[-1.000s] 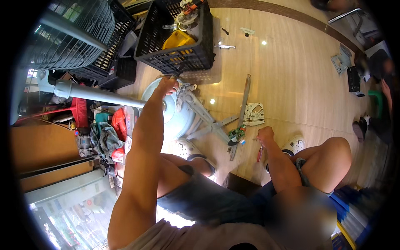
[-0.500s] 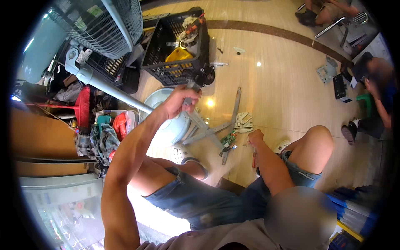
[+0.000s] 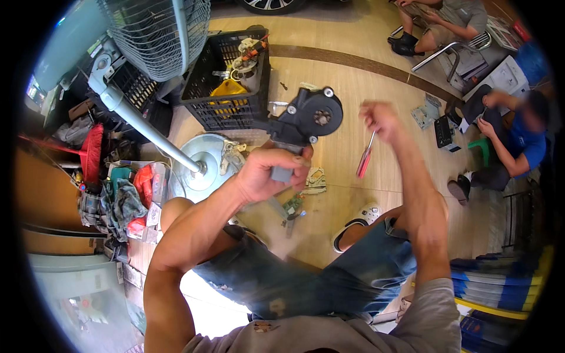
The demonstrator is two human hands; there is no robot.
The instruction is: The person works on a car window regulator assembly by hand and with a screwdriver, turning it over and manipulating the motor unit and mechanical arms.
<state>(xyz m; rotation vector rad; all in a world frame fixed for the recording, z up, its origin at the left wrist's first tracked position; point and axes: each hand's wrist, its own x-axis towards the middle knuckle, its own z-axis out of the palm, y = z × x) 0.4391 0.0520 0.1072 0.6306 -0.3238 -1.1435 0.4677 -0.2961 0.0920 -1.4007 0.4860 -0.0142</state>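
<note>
In my left hand [image 3: 273,170], the fingers wrap round the grey body of a small geared motor [image 3: 284,172]. Its round black gear housing [image 3: 318,116] with bolts faces up, beyond my fingers. My right hand [image 3: 381,120] is raised to the right of the motor and apart from it. From its curled fingers a screwdriver [image 3: 365,162] with a red handle hangs handle down, gripped by the thin shaft. Below the motor, a green circuit board [image 3: 292,205] and a pale plastic part [image 3: 315,181] lie on the floor, partly covered by my left hand.
A black crate [image 3: 226,109] of parts stands ahead, left of the motor. A fan stand's round base [image 3: 197,167] and cluttered boxes [image 3: 147,194] lie to the left. Two people sit at the right, one in a blue shirt [image 3: 527,144], near a loose black unit [image 3: 445,132].
My left hand has brought the motor up and rightward, closer to me. My right hand has risen from near the floor with the screwdriver. The view has shifted too.
</note>
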